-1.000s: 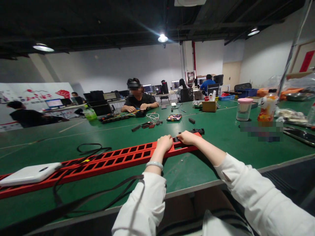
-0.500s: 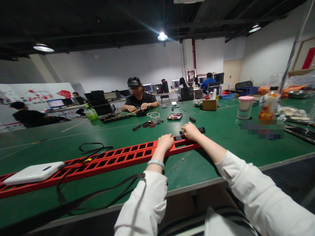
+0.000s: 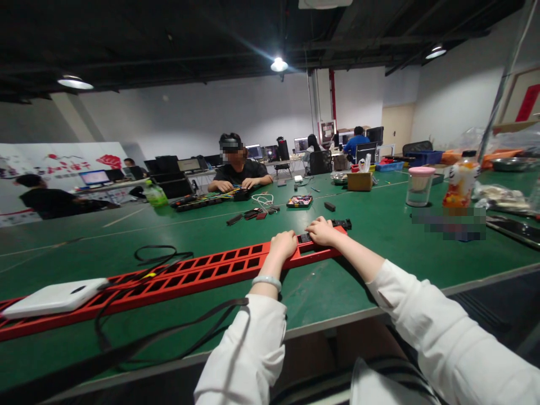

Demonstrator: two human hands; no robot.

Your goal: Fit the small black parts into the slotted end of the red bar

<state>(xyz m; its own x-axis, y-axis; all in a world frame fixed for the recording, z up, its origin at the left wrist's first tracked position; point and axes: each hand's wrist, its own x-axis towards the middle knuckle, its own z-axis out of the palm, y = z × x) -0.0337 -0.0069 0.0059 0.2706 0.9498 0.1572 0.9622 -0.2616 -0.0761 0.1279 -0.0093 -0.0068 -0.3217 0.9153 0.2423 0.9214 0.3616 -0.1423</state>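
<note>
Pressing a small black insert (image 3: 304,238) into the long red slotted metal rail (image 3: 202,274), both hands work its right end on the green table (image 3: 379,264). Left hand (image 3: 283,244) is fisted on the rail; right hand (image 3: 322,231) has fingers curled onto the insert. I judge seating it flush comes next, needing even downward pressure.

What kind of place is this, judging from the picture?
Probably an electronics assembly workshop. A long green worktable holds a red slotted strip under the person's hands, a co-worker sorts coloured cables, and computer monitors line the back wall.

left hand (image 3: 283,244), right hand (image 3: 323,231) (both resting), red rail (image 3: 202,274)
</note>
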